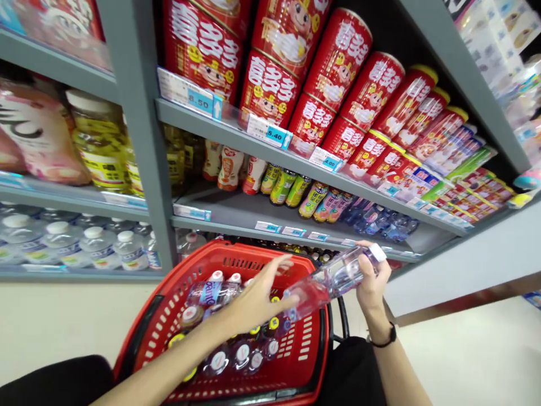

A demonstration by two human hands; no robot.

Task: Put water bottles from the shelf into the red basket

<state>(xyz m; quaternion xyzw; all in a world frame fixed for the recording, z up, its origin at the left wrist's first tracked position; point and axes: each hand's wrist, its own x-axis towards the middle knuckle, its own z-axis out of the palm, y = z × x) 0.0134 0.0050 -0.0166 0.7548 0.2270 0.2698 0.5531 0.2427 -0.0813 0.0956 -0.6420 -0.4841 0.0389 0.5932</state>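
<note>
My right hand (372, 282) is wrapped around the neck end of a clear plastic bottle (344, 272) with a white cap. The bottle lies slanted above the right side of a red shopping basket (306, 338), its base pointing left. Close to that base is my left hand (268, 293), fingers apart; I cannot tell whether its thumb touches the bottle. Inside the basket, several bottles stand upright with white or yellow caps. One clear bottle with a purple-blue label (210, 292) lies on its side across them.
Grey shelves rise ahead, with red cans (270, 84) on the upper level. Below them stand small drink bottles (284, 186) and, at right, blue-tinted bottles (376, 219). Large water bottles (99, 246) fill the lower left. A white panel (456, 265) borders the right.
</note>
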